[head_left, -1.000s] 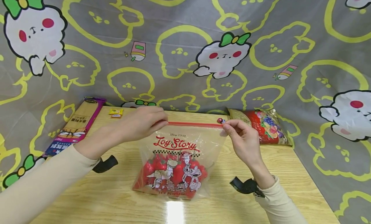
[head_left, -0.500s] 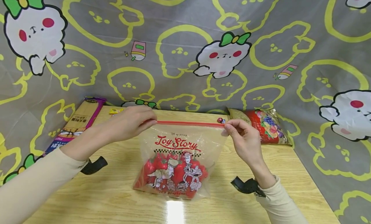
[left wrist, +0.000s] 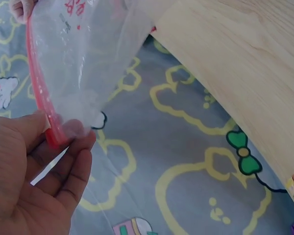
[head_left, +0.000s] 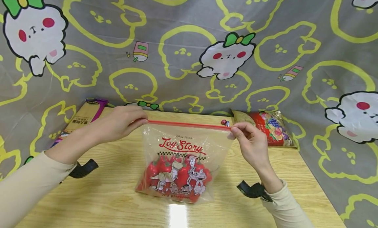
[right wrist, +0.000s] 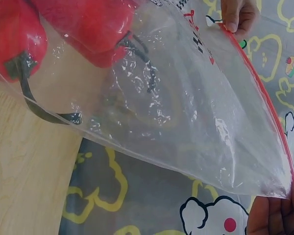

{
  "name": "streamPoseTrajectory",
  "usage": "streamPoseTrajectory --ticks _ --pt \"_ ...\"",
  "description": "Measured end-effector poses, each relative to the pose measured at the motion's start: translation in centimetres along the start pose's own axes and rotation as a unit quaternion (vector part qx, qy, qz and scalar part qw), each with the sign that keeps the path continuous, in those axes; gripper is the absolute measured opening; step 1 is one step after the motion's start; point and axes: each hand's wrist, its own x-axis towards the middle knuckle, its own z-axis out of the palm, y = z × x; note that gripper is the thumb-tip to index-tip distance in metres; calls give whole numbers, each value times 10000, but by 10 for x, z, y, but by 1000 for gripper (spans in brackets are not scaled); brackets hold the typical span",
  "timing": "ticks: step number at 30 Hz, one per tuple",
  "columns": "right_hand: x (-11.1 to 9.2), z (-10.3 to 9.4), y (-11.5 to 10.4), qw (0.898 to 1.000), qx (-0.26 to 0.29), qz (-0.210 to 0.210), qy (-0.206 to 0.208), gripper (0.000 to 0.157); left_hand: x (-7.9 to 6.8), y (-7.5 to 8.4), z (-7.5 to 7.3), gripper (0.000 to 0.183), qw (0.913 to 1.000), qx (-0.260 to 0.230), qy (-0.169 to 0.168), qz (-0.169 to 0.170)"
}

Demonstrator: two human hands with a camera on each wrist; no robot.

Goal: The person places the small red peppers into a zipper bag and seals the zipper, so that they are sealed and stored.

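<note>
A clear zip bag (head_left: 186,136) with red "Toy Story" print stands upright at the middle of the table, its red zip strip stretched straight across the top. My left hand (head_left: 124,121) pinches the strip's left end between thumb and fingers; the left wrist view shows that red end (left wrist: 53,134) in the grip. At the opposite top corner my right hand (head_left: 251,142) pinches the bag by thumb and fingertips. Inside the lower half lie several red peppers (right wrist: 95,29) with green stems, partly covered by the printed cartoon figures.
A purple-edged pasta packet (head_left: 84,114) lies at the back left, half hidden by the left arm. Toward the back right is a gold and red fruit-print bag (head_left: 270,128), with a small dark red wrapped item (head_left: 224,122) beside it. A grey patterned cloth (head_left: 183,87) hangs behind the table.
My left hand has slid leftward along the red strip to its left end, leaving more of the strip in sight. The right hand keeps its corner, shifted very slightly right.
</note>
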Motion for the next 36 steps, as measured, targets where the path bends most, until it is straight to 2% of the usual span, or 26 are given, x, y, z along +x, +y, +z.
streamPoseTrajectory --ticks 6,14,22,31,34,36 --pt "-1 2 2 9998 165 -130 16 6 -7 -7 -3 4 10000 36 13 -14" --pt "0 1 7 9991 109 -377 130 5 -6 -9 -4 4 10000 69 57 -36" --pt "1 2 30 9998 100 -192 13 6 -8 -10 -5 5 9998 87 -89 -152" --pt "3 1 22 9999 100 37 39 7 -8 -5 -7 6 9997 -67 202 -156" --pt "3 1 25 9986 -432 -197 220 11 -8 1 -7 5 9988 -146 444 -155" --pt "4 1 26 9940 -891 -484 422 14 -7 5 -6 3 9977 -201 632 -158"
